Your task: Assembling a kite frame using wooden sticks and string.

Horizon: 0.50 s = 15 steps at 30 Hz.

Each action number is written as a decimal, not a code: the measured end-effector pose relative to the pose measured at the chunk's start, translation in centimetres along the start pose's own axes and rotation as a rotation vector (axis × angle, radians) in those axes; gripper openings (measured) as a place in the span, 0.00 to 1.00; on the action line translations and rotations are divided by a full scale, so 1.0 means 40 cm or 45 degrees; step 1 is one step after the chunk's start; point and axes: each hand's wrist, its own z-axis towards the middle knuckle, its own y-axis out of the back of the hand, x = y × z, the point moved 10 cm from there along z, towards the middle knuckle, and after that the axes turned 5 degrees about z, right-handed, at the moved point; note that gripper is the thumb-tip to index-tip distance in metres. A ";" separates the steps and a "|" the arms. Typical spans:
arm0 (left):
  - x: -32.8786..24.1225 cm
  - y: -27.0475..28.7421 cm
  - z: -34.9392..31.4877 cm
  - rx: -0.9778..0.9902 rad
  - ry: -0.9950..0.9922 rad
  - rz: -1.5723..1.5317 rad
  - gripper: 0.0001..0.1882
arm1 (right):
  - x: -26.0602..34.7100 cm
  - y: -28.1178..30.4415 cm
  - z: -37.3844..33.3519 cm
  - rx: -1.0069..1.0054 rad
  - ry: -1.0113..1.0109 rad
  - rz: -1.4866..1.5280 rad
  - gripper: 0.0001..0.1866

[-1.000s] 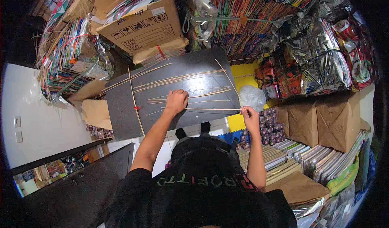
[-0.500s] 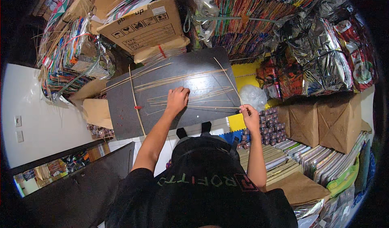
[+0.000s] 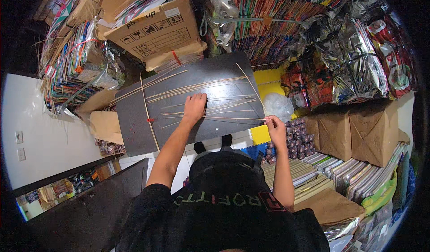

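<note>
A dark grey board-like tabletop (image 3: pixel 170 79) carries several thin, pale bamboo sticks (image 3: pixel 197 88). My left hand (image 3: pixel 195 107) rests over the nearer sticks with its fingers curled down; its palm hides what lies under it. At the board's right edge, my right hand (image 3: pixel 275 127) pinches the end of one thin bamboo stick (image 3: pixel 235 118), which runs left toward and past my left hand. A longer stick (image 3: pixel 249 83) slants along the right side, its near end close to my right fingers. On the left, another crosswise stick (image 3: pixel 145 102) has a small red piece (image 3: pixel 150 120) beside it.
An open cardboard box (image 3: pixel 154 37) stands beyond the board, with bundled colourful sheets (image 3: pixel 268 32) to its right. Clear crumpled plastic (image 3: pixel 277 106) sits by the right edge. Brown paper-wrapped blocks (image 3: pixel 374 135) and stacked flat packs (image 3: pixel 345 173) are further right. A white wall (image 3: pixel 49 131) is left.
The whole view has shifted slightly. My left hand has turned a little over the sticks, while my right hand keeps its pinch on the stick's end at the board's edge.
</note>
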 end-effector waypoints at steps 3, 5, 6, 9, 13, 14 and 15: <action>-0.011 0.021 0.003 0.013 -0.075 -0.150 0.17 | -0.003 0.001 0.001 -0.002 0.003 0.019 0.09; -0.022 0.067 0.003 -0.076 -0.124 -0.335 0.19 | -0.007 -0.001 0.004 -0.004 0.006 0.006 0.08; -0.020 0.067 0.003 -0.076 -0.123 -0.334 0.19 | -0.009 -0.001 0.005 -0.008 0.008 -0.008 0.08; -0.004 0.067 0.000 -0.054 -0.096 -0.433 0.26 | -0.009 -0.013 0.008 0.018 0.029 0.012 0.08; -0.004 0.083 -0.006 -0.053 -0.071 -0.403 0.26 | -0.018 -0.017 0.008 0.016 0.031 0.013 0.09; -0.004 0.084 -0.009 -0.057 -0.079 -0.368 0.26 | -0.016 -0.019 0.006 0.017 0.034 0.016 0.09; -0.001 0.085 -0.012 -0.058 -0.076 -0.366 0.26 | -0.014 -0.021 0.005 0.018 0.037 0.019 0.09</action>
